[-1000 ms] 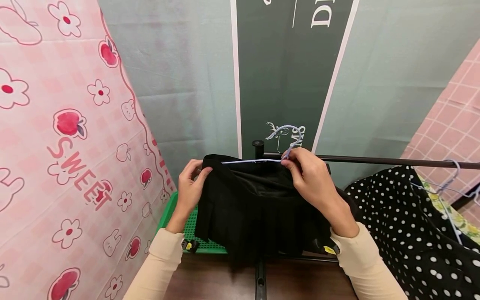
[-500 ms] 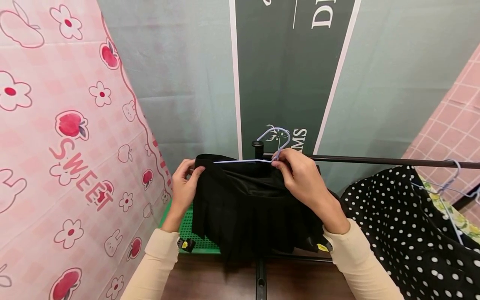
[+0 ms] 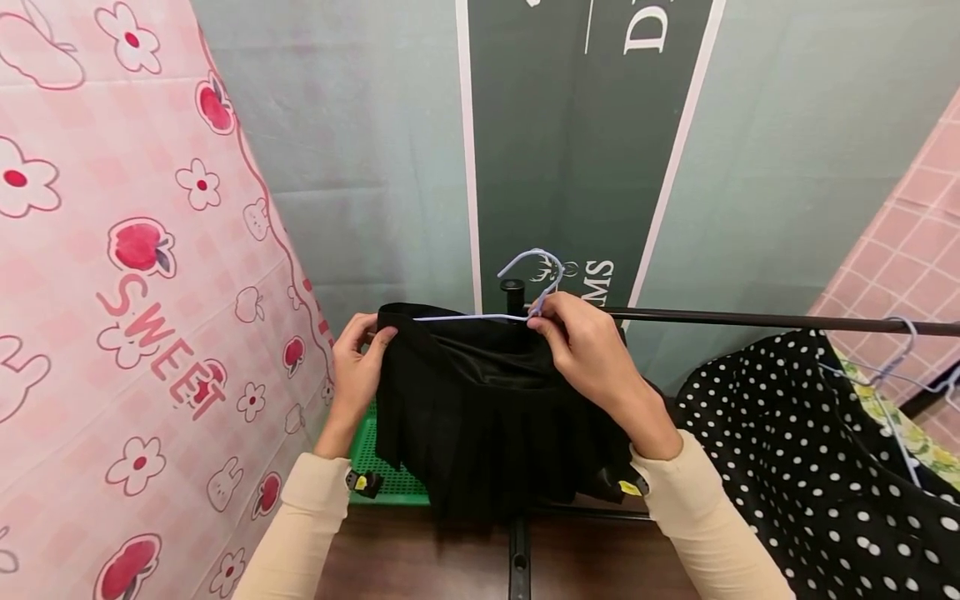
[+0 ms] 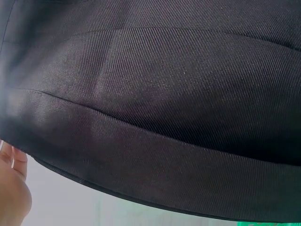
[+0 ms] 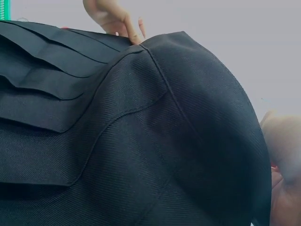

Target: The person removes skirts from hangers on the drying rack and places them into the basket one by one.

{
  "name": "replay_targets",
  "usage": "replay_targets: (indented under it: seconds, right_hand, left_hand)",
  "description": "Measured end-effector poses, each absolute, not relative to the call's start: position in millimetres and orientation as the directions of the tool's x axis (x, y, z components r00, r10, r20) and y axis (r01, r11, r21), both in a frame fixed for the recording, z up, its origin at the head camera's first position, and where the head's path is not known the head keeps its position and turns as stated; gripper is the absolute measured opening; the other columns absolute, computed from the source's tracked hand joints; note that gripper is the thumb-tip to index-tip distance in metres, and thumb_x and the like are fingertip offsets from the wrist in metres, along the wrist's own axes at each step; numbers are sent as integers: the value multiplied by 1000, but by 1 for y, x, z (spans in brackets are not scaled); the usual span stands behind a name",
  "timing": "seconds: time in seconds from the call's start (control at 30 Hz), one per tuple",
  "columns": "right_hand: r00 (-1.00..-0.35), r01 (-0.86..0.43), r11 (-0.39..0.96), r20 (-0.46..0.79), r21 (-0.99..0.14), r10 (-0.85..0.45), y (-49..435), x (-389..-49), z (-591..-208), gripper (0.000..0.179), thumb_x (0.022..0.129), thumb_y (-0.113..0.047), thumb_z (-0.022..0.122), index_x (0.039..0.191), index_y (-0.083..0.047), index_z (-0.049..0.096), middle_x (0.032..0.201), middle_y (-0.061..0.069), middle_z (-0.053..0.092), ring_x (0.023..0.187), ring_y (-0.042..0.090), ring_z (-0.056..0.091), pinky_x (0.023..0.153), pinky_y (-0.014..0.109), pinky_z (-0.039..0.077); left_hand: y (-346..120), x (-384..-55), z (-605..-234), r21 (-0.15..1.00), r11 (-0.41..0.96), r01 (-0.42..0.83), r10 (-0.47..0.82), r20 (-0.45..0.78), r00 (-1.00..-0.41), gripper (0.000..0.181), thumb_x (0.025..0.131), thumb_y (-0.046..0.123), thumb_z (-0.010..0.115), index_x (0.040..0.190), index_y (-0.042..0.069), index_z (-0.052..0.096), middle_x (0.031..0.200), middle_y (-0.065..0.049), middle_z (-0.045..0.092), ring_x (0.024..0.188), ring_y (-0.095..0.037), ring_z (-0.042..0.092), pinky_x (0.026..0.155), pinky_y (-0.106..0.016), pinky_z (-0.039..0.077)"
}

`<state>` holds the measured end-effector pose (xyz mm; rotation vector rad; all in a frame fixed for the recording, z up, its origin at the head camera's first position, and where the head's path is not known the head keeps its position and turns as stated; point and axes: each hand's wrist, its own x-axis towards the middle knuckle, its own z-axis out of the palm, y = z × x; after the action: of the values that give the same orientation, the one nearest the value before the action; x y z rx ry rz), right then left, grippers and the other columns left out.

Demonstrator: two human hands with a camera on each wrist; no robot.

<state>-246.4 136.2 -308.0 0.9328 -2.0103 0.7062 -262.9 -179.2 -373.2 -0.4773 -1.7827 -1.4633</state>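
Note:
In the head view a black pleated skirt (image 3: 480, 425) hangs between my hands, its waistband at the top. My left hand (image 3: 360, 362) pinches the waistband's left corner between thumb and fingers. A pale blue clothes hanger (image 3: 472, 317) runs along the waist opening, its hook upright above. My right hand (image 3: 592, 350) pinches the hanger at the base of the hook. The hanger's right end is hidden behind that hand and the cloth. In the right wrist view the skirt (image 5: 136, 127) shows its pleats and seams. Dark ribbed skirt cloth (image 4: 155, 94) fills most of the left wrist view.
Just behind the hanger, a black rack rail (image 3: 712, 317) runs right from a capped post (image 3: 513, 296). A black polka-dot garment (image 3: 780, 433) hangs at the right beside another blue hanger (image 3: 900, 358). Below the skirt sits a green perforated basket (image 3: 375, 467).
Both hands have moved left together with the skirt and hanger. The hanger's hook has shifted from right of the rack post to just above it. Both grips stay the same.

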Motion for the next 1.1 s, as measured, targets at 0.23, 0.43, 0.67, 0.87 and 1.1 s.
replay_targets:
  seconds: [0.23, 0.43, 0.67, 0.87, 1.1]
  right_hand:
    - [-423, -815, 554, 828, -170, -369, 131, -245, -307, 9, 96, -7, 78, 98, -4, 69, 97, 7, 74, 82, 16, 68, 74, 35, 56]
    - [-431, -819, 545, 819, -179, -379, 124, -241, -307, 8, 97, -6, 77, 100, -5, 69, 95, 5, 72, 76, 11, 61, 68, 32, 52]
    - [-419, -835, 521, 819, -178, -392, 113, -237, -308, 7, 98, -7, 77, 100, -6, 70, 96, 3, 73, 76, 11, 62, 70, 31, 53]
    - [-427, -837, 513, 811, -188, -400, 106, -238, -310, 9, 98, -7, 77, 100, -6, 68, 93, 4, 72, 73, 12, 59, 67, 30, 50]
    - [-433, -839, 509, 803, -193, -410, 100, -239, -310, 9, 99, -9, 76, 98, -7, 67, 91, 3, 70, 72, 12, 57, 65, 29, 49]
  left_hand:
    - [-182, -263, -372, 648, 263, 715, -203, 761, -615, 9, 98, -9, 69, 105, -15, 70, 92, -5, 60, 85, -4, 56, 80, -16, 47]
    - [-194, -275, -385, 655, 261, 709, -250, 755, -606, 8, 97, -12, 68, 104, -14, 71, 92, 2, 60, 85, -3, 55, 79, -15, 46]
    - [-207, -281, -391, 661, 243, 710, -282, 749, -600, 9, 98, -7, 71, 106, -11, 72, 94, 7, 62, 87, -7, 58, 80, -18, 47]
    - [-213, -281, -389, 647, 245, 722, -296, 759, -580, 10, 97, -8, 71, 106, -13, 71, 93, 8, 63, 86, -7, 58, 78, -17, 47]
    - [-218, -280, -387, 650, 250, 717, -324, 754, -571, 10, 96, -8, 71, 105, -13, 71, 93, 10, 62, 84, -6, 57, 74, -17, 45]
